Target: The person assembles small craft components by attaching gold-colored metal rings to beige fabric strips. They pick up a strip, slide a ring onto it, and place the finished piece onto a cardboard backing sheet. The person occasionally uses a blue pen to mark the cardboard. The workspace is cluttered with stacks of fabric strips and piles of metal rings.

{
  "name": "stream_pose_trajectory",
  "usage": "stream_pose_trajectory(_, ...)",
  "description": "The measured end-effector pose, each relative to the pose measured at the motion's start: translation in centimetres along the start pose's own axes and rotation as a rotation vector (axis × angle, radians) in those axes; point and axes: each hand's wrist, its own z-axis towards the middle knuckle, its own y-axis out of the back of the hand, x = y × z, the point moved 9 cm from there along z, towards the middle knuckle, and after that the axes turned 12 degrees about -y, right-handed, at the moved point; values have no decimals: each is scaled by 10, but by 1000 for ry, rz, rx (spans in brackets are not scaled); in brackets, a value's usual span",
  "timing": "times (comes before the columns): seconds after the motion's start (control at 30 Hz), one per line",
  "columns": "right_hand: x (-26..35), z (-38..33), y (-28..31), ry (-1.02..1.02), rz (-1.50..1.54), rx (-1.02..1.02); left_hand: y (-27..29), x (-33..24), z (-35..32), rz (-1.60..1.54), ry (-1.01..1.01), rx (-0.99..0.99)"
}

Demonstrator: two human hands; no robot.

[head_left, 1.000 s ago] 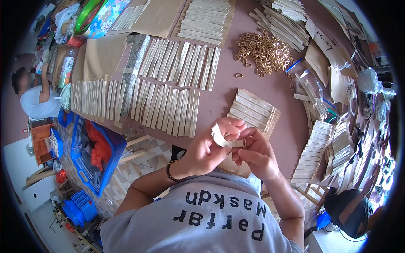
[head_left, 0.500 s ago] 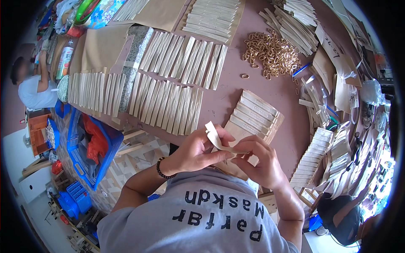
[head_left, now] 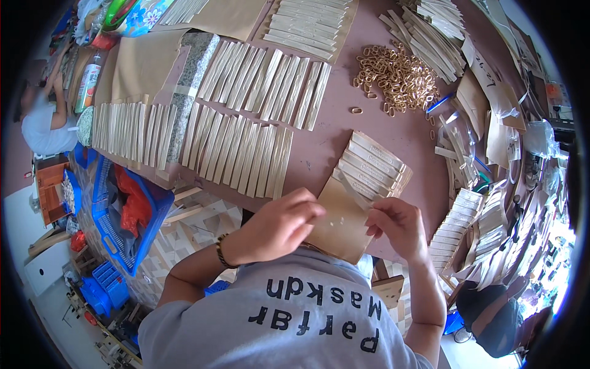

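My right hand [head_left: 399,226] pinches the lower end of a pale beige strip [head_left: 354,192], which slants up and left over a brown board [head_left: 335,237]. On the board's far half, several similar strips [head_left: 369,161] lie side by side with raised marks along them. My left hand [head_left: 273,227] hovers just left of the board, its fingers loosely bent and apart, with nothing visible in them. Small white bits [head_left: 335,222] lie on the board between my hands.
Rows of folded beige strips [head_left: 236,150] cover the table's left side. Gold metal rings [head_left: 396,80] are heaped at the far right. Strip bundles [head_left: 458,224] and a blue pen [head_left: 440,102] lie along the right. A blue basket [head_left: 138,240] stands lower left; another person [head_left: 46,129] sits at far left.
My hands have moved apart. The bent strip both held is out of my left hand; my right hand now holds a strip straightened over the board. White bits now show on the board.
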Motion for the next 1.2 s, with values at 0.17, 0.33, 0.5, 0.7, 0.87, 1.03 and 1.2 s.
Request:
stream_pose_trajectory(0.17,-7,13,-9,-132,11,107,-25,-9,-3,385,-169,2)
stream_pose_trajectory(0.33,-7,16,-7,-221,-28,103,-31,-6,-6,469,-139,7)
stream_pose_trajectory(0.5,-8,17,-6,-237,9,94,-30,-5,-5,476,-136,-13)
stream_pose_trajectory(0.7,-10,17,-6,-230,37,82,-32,-5,-3,523,-141,32)
stream_pose_trajectory(0.87,-10,17,-5,-214,55,86,-32,-7,-2,548,-146,44)
stream_pose_trajectory(1.03,-9,17,-4,-216,53,81,-32,-7,-1,555,-142,52)
stream_pose_trajectory(1.2,-8,12,1,-174,-5,6,-34,-6,-1,557,-130,72)
